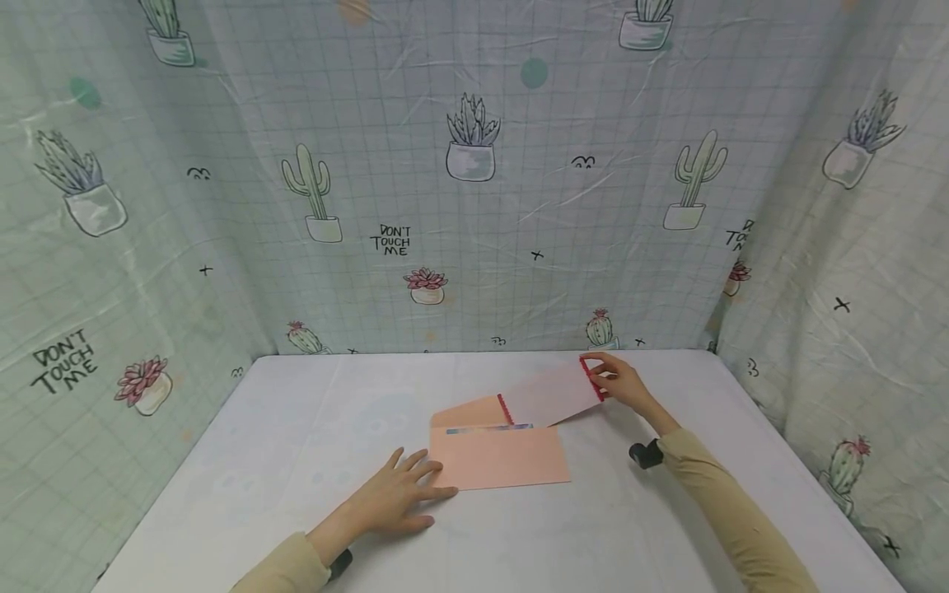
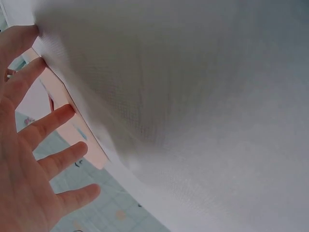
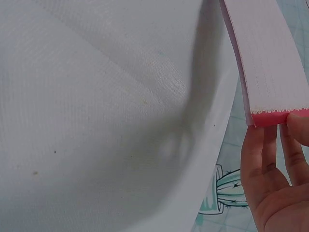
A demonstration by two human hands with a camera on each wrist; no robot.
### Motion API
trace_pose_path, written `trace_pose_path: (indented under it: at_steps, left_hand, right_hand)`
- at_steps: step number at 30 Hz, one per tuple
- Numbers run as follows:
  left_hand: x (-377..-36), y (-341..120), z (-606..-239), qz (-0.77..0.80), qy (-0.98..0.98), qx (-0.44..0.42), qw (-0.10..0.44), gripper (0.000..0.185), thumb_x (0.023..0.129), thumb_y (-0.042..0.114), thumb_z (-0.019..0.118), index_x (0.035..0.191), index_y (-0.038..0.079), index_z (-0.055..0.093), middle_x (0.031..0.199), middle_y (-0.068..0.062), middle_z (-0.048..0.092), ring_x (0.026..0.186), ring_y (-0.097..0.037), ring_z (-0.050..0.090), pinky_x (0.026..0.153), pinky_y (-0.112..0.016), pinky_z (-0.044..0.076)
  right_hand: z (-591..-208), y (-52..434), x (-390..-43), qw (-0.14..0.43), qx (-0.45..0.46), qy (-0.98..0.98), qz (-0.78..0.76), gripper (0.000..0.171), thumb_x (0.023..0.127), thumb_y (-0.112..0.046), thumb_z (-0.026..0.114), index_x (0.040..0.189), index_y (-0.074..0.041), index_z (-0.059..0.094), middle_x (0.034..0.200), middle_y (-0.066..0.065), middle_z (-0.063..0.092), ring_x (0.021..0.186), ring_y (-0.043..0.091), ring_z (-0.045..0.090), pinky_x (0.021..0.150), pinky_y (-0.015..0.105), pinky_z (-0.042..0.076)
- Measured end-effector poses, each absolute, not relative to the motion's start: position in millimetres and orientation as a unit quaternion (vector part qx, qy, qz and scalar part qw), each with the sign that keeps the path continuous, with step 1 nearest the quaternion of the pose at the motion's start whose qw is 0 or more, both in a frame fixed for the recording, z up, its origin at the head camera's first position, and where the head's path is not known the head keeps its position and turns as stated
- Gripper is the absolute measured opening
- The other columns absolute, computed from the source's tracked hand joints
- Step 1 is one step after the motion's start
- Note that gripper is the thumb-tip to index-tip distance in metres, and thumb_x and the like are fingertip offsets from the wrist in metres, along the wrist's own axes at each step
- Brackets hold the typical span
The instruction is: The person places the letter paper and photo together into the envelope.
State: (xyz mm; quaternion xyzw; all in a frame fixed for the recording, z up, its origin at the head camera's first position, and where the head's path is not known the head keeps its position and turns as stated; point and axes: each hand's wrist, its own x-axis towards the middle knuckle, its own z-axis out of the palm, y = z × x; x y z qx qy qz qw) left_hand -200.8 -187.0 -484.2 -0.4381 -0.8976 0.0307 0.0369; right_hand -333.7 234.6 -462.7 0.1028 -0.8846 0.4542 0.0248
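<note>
A peach envelope (image 1: 500, 459) lies on the white table, its flap (image 1: 469, 413) folded back away from the person. Along its mouth shows a narrow printed strip (image 1: 485, 429) in blue. My left hand (image 1: 396, 494) is spread, with fingertips at the envelope's lower left corner; the left wrist view shows the fingers (image 2: 50, 123) along its edge. My right hand (image 1: 621, 383) pinches a pale pink card (image 1: 552, 394) by its red scalloped right end, thumb on one face and fingers behind. The card's other red end overlaps the flap in the head view.
A white cloth covers the table (image 1: 311, 412). Cactus-print sheets (image 1: 474, 247) hang behind it and on both sides. A small black device (image 1: 647, 454) sits at the right wrist, another (image 1: 340, 565) at the left.
</note>
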Motion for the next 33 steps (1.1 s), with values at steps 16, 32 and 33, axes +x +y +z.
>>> trace_pose_path:
  at_steps: [16,32,33]
  left_hand:
    - [-202.0,-183.1,-485.0,0.026,-0.901,-0.432,0.033,0.044,0.085,0.044,0.053,0.128,0.042,0.044,0.127,-0.003,0.048,0.125,-0.034,0.038,0.095,-0.061,0.03]
    - [-201.6,-186.4,-488.0,0.032,-0.892,-0.447,0.06,0.048,0.083,0.051,0.05,0.13,0.04,0.042,0.134,-0.004,0.044,0.125,-0.038,0.038,0.093,-0.061,0.032]
    - [-201.5,-186.8,-488.9,0.032,-0.89,-0.451,0.066,0.049,0.083,0.052,0.05,0.13,0.04,0.043,0.136,-0.005,0.042,0.125,-0.038,0.037,0.092,-0.061,0.032]
  right_hand:
    - [-461.7,220.8,-336.2,0.043,0.103,-0.905,0.411,0.03,0.087,-0.009,0.056,0.116,-0.007,0.055,0.095,0.021,0.062,0.07,0.018,0.061,0.056,0.031,0.054]
    - [-469.1,190.3,-334.5,0.046,0.159,-0.901,0.4,0.031,0.084,-0.002,0.056,0.115,-0.004,0.056,0.089,0.019,0.063,0.061,0.014,0.058,0.048,0.025,0.051]
    - [-469.3,187.8,-333.8,0.046,0.162,-0.901,0.4,0.03,0.084,-0.002,0.056,0.114,-0.003,0.056,0.088,0.019,0.063,0.061,0.014,0.058,0.048,0.025,0.051]
